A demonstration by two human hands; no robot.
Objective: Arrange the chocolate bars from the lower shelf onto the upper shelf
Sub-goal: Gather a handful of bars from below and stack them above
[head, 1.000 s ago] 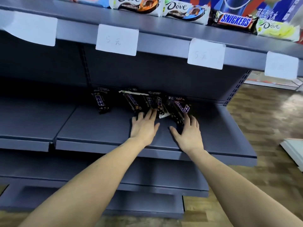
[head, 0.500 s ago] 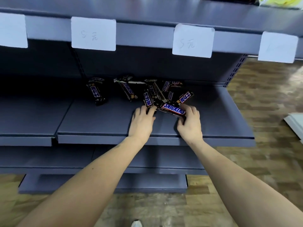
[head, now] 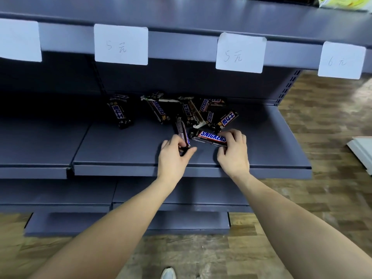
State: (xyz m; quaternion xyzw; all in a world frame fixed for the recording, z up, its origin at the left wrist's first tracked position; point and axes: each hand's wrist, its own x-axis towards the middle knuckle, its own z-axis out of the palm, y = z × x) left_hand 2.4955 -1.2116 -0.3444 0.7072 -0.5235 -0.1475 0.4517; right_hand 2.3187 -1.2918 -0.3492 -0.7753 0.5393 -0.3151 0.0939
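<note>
chocolate bars point(head: 189, 113) heaped on lower shelf point(head: 120, 150), upper shelf point(head: 181, 19) above

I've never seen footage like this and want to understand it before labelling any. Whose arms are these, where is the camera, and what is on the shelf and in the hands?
No machine here: these are a person's two bare arms, filmed by a wide-angle camera worn on their head, looking forward and down. The grey lower shelf holds a loose pile of Snickers bars, with one bar lying apart to the left. The left hand grips a bar by its near end. The right hand pinches another Snickers bar, logo up. White paper price tags hang from the upper shelf's edge.
</note>
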